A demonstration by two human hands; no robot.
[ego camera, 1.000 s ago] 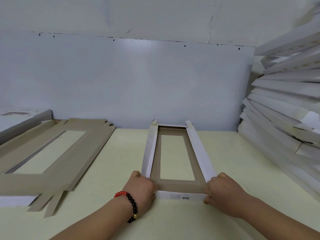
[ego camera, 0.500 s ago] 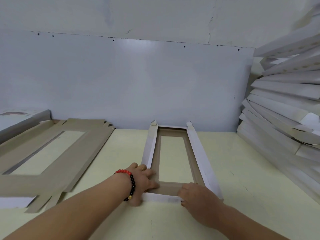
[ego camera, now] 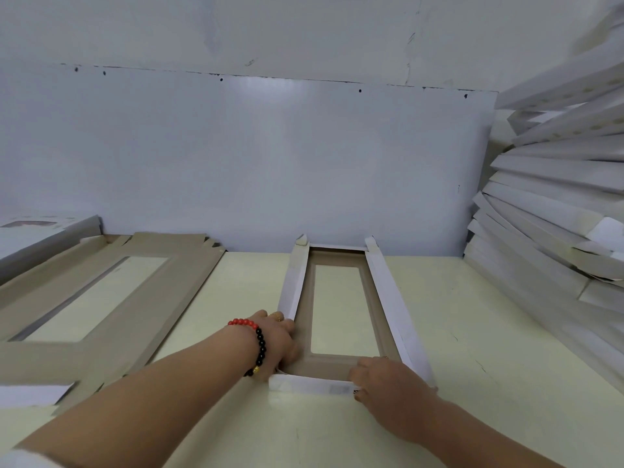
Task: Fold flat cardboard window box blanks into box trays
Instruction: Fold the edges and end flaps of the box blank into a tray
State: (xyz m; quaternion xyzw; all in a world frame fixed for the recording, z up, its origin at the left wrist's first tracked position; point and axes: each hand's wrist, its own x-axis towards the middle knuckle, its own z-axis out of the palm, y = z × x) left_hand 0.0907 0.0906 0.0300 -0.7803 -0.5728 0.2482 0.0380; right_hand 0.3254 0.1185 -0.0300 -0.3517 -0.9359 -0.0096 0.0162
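Note:
A window box blank (ego camera: pixel 337 364), brown inside and white outside, lies lengthwise on the pale yellow table (ego camera: pixel 489 332). Its long left wall (ego camera: pixel 293 282) and right wall (ego camera: pixel 388 298) stand folded up. The near end flap (ego camera: pixel 310 386) is raised into a low white wall. My left hand (ego camera: pixel 278 344), with a red and black bead bracelet, holds the near-left corner, thumb inside and fingers outside the left wall. My right hand (ego camera: pixel 388 383) pinches the near flap by the near-right corner, fingers over the brown base and thumb on the outer white face.
A stack of flat brown blanks (ego camera: pixel 189 265) lies on the table at the left, with a white box (ego camera: pixel 40 241) behind it. Several folded white trays (ego camera: pixel 540 214) lean in a tall pile at the right. A grey wall panel (ego camera: pixel 270 163) closes the table's far edge.
The near end flap has gone from lying flat to standing up. My right hand slid left along it. My left hand moved onto the near-left corner.

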